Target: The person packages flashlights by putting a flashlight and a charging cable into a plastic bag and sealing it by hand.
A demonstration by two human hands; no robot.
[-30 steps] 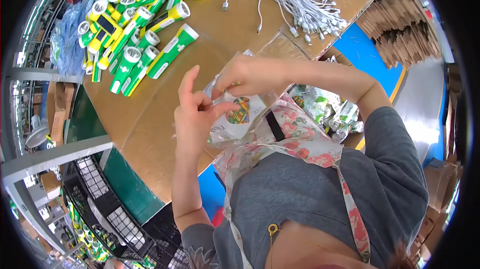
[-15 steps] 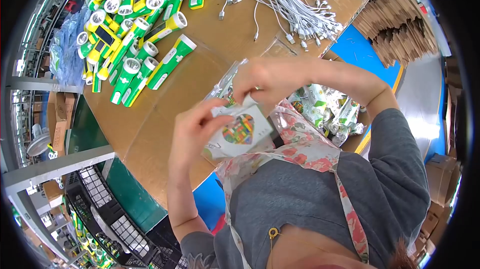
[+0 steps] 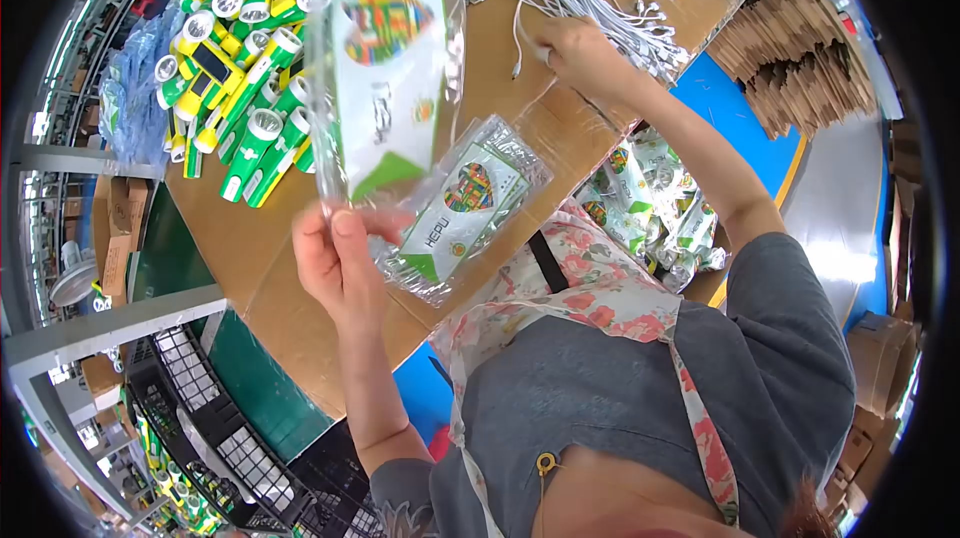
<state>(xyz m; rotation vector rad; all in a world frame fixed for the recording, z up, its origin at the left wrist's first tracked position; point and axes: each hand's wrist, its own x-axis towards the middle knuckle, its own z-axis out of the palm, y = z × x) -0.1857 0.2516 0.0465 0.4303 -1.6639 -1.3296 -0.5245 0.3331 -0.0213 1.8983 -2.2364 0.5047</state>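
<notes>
My left hand [image 3: 345,258] pinches the lower end of a printed clear plastic bag [image 3: 390,128], held up over the table and blurred a little. The bag bears a colourful heart, white ground and green tip. Beneath it, a stack of similar printed bags [image 3: 465,208] lies flat on the table. My right hand [image 3: 580,58] is at the edge of a heap of white USB cables [image 3: 600,8], fingers closed on a cable, with a small white part showing at the fingertips.
Green-and-yellow flashlights [image 3: 240,68] pile up at the far left of the brown table [image 3: 280,308]. Right of my apron, a box holds bagged flashlights [image 3: 650,203]. Stacked cardboard pieces [image 3: 790,48] stand at the far right. A black crate [image 3: 220,428] is at lower left.
My hands have parted. The left has lifted the printed bag up and away, uncovering the stack of bags. The right has moved out to the cables.
</notes>
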